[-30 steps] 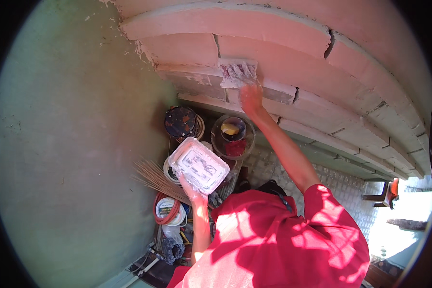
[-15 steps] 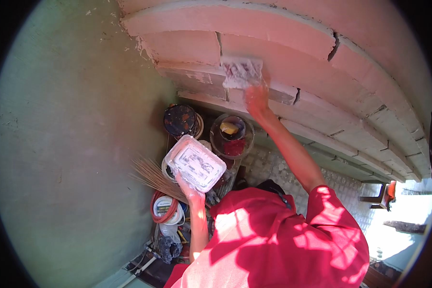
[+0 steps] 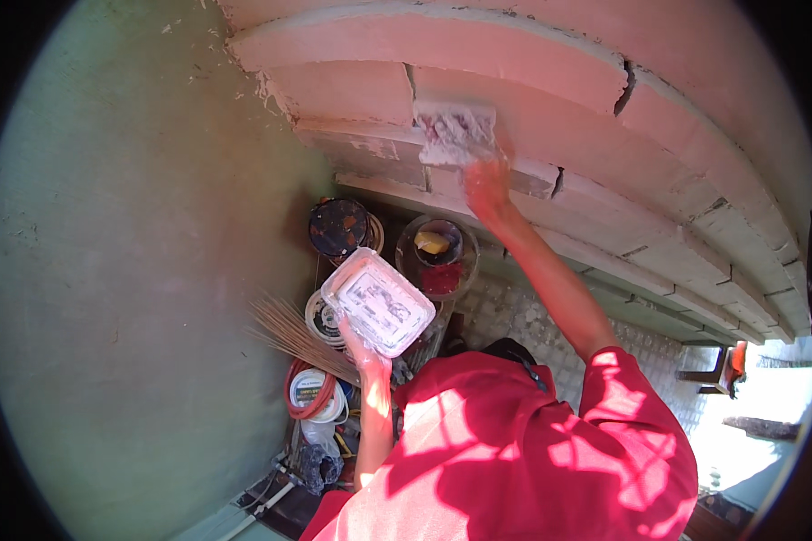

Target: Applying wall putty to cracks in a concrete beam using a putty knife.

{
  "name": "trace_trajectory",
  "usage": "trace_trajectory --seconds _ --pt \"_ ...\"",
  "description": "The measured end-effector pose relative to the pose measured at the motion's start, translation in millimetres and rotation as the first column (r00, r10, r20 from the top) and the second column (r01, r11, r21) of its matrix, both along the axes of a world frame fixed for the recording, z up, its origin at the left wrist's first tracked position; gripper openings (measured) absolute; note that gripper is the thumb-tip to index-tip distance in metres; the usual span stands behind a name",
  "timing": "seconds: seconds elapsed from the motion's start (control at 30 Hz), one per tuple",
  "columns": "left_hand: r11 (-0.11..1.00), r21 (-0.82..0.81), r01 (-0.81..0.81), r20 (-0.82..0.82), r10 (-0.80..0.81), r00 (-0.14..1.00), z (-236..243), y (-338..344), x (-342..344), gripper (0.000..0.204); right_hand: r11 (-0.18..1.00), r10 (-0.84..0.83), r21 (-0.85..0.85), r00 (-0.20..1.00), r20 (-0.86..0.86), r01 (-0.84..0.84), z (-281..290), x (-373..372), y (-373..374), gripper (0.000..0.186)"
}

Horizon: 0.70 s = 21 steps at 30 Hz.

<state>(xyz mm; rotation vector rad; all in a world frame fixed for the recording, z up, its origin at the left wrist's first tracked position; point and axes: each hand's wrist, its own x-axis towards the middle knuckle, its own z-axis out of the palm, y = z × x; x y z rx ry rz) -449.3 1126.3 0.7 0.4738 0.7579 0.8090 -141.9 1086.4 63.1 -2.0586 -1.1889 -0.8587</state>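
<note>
My right hand [image 3: 487,187] is closed on a wide putty knife [image 3: 457,132], its blade smeared with whitish paste. The blade lies against the pink wall panel [image 3: 523,113], just above a grey-streaked ledge [image 3: 361,149]. Lower down, my left hand [image 3: 363,347] grips a shallow rectangular plastic tub [image 3: 378,302] by its near left side. White paste coats the tub's rim and inside, with darker patches on its bottom. My left fingers are partly hidden by the tub.
A greenish wall [image 3: 153,270] rises at the left. Under the tub stand paint buckets [image 3: 338,225], a round basin [image 3: 460,279] holding a smaller bowl and red cloth, a bundle of thin sticks [image 3: 298,334] and a coiled red hose [image 3: 299,389]. Dark cracks cut the curved pink ledges [image 3: 627,86].
The tub in my left hand has shifted slightly right and up. My right hand and the putty knife stay at nearly the same spot on the wall.
</note>
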Motion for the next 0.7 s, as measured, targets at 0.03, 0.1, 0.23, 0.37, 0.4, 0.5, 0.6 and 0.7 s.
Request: trace_trajectory --seconds 0.03,0.1,0.23,0.37,0.4,0.5,0.6,0.7 --pt "1.0 0.006 0.006 -0.008 -0.006 1.0 -0.4 -1.0 -1.6 0.064 1.0 0.019 -0.019 0.998 -0.057 -0.02 16.9 4.8 1.8 0.044" --pt "1.0 0.019 0.02 -0.01 -0.02 1.0 -0.2 -1.6 0.4 0.064 0.999 0.029 -0.03 0.994 -0.108 -0.032 16.8 26.3 8.8 0.047" --pt "1.0 0.012 0.021 0.031 -0.022 0.999 2.6 -0.8 8.5 0.064 0.977 -0.122 -0.193 0.976 -0.181 0.087 -49.8 54.5 3.4 0.045" --pt "0.999 0.046 0.001 0.016 -0.002 1.0 -4.7 -0.6 0.8 0.064 0.971 -0.139 -0.214 0.98 -0.143 0.106 -58.2 8.6 -16.1 0.039" --pt "0.999 0.047 -0.005 0.016 0.004 1.0 -4.2 -0.1 -0.5 0.064 0.972 -0.117 -0.224 0.975 -0.19 0.073 -49.6 3.6 -16.4 0.037" --pt "1.0 0.007 -0.005 -0.012 0.006 1.0 -0.8 -3.4 -3.3 0.064 0.996 0.055 0.071 0.998 -0.029 -0.053 -1.2 3.9 -19.0 0.034" --pt "1.0 -0.001 0.012 0.002 -0.012 1.0 -4.1 -3.0 -1.4 0.064 0.976 0.028 0.211 0.994 0.102 -0.049 12.9 31.7 -16.5 0.033" --pt "0.998 0.016 0.057 0.011 -0.057 0.998 2.9 -7.7 12.5 0.064 0.996 -0.085 -0.035 0.996 -0.008 0.085 -25.4 47.2 -21.2 0.03"
